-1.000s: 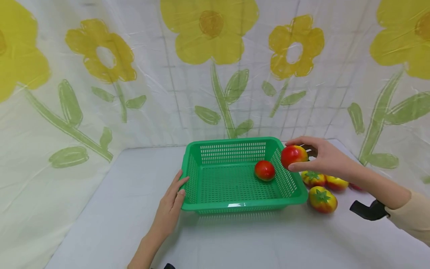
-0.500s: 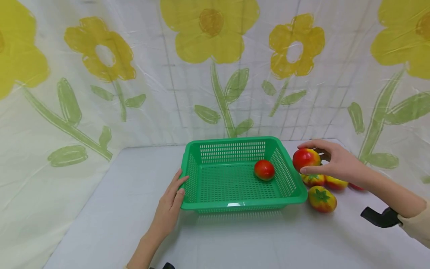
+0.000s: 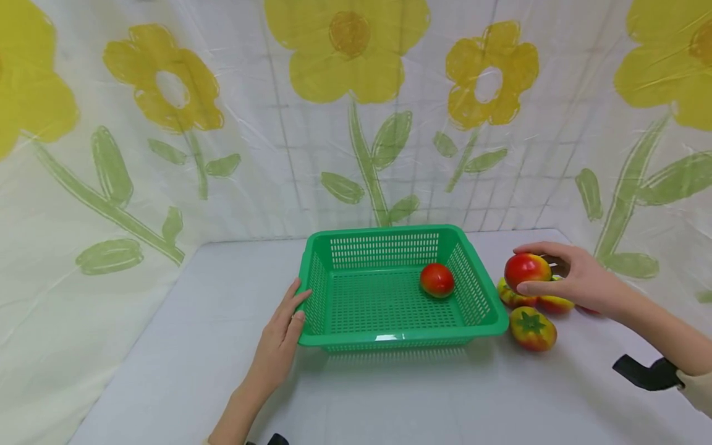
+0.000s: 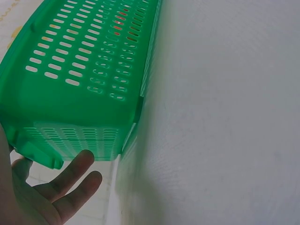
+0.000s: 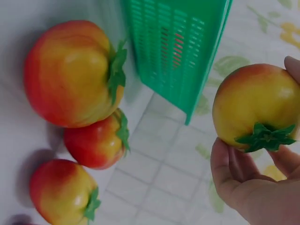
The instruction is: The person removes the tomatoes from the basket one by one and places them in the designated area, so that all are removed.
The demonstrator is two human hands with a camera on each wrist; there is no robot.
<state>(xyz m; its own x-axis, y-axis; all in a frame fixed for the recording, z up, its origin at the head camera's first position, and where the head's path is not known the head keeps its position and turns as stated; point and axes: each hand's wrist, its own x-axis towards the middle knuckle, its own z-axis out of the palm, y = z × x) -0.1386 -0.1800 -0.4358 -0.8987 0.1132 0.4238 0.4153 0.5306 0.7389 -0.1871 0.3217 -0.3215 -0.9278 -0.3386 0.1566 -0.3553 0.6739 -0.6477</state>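
The right hand (image 3: pixel 584 281) holds a red-and-yellow tomato (image 3: pixel 527 272) between thumb and fingers, raised to the right of the green plastic basket (image 3: pixel 400 339). In the right wrist view the held tomato (image 5: pixel 255 105) shows its yellow side and green leafy top. One red tomato (image 3: pixel 437 280) lies in the right part of the basket. The left hand (image 3: pixel 275 346) grips the basket's left rim. In the left wrist view, two fingers of the left hand (image 4: pixel 56 194) stretch out beside the basket's outer wall (image 4: pixel 70 105).
Several more tomatoes lie on the white table (image 3: pixel 389 402) right of the basket, the nearest tomato (image 3: pixel 533 329) close to its front right corner. A white cloth (image 3: pixel 250 173) with yellow flowers hangs behind the table.
The right hand has moved to the right, away from the basket's right rim, with the tomato still held. The left hand and the basket stay in place.
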